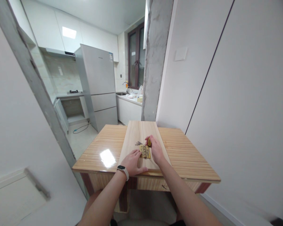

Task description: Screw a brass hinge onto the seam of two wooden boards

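Two pale wooden boards (136,135) lie side by side on a striped wooden table (188,157). A brass hinge (145,152) lies across the seam between them. My left hand (132,162), with a white band on its wrist, rests flat on the left board, fingertips touching the hinge's left edge. My right hand (155,150) is closed around a small tool with a yellow handle (149,142), held just above the hinge's far right corner. Several small dark screws (138,143) lie on the left board just beyond the hinge.
A concrete pillar (155,59) and a white wall (238,78) stand behind and right of the table. Left of the pillar is a kitchen with a grey refrigerator (97,84), a counter with a sink (126,95) and a cable on the floor (81,128).
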{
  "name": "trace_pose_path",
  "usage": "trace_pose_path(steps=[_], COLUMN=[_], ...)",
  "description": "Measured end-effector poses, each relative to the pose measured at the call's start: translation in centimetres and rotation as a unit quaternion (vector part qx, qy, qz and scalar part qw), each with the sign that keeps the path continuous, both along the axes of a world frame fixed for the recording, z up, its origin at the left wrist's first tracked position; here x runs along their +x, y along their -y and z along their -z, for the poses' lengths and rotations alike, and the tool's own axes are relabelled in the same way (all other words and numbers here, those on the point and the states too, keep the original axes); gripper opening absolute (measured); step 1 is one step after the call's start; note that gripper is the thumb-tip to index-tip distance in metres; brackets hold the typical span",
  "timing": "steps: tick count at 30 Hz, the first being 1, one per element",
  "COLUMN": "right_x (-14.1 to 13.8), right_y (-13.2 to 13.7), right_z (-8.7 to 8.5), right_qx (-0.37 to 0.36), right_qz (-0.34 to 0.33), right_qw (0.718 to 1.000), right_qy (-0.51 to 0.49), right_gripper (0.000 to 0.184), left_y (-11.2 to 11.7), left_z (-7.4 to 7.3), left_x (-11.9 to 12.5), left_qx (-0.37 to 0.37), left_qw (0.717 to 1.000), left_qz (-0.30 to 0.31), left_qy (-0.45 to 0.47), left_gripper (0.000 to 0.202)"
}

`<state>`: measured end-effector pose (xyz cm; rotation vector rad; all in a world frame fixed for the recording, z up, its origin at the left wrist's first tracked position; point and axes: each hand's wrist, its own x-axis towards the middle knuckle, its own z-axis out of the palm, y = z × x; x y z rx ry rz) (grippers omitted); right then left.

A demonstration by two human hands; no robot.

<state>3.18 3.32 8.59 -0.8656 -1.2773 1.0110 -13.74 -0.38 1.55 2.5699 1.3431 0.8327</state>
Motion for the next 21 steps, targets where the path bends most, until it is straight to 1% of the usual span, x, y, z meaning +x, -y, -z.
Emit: trace_pose_path(steps=[4,10,13,21], right_x=[-0.1,-0.2,-0.2,0.2], right_y=[-0.3,0.6,0.9,0.4], right_z=[0.2,-0.4,-0.5,0.1], right_qx=[-0.002,0.003,-0.008,-0.001], right_qz=[0.009,-0.004,-0.004,-0.028], right_qw=[1.000,1.000,1.000,0.999], right_qy=[0.011,0.026,0.016,0.015], right_gripper=[0.051,0.041,0.041,0.041], left_y=[0.0,0.1,0.1,0.1], left_z=[-0.1,-0.1,-0.1,-0.1], left_x=[0.0,0.0,0.0,0.1], left_qx=[-0.003,0.000,0.001,0.005], left_qw=[1.000,1.000,1.000,1.000], left_qz=[-0.001,-0.001,-0.002,0.000], left_qy=[-0.003,-0.007,-0.006,0.002], left_gripper=[0.090,0.088,0.088,0.089])
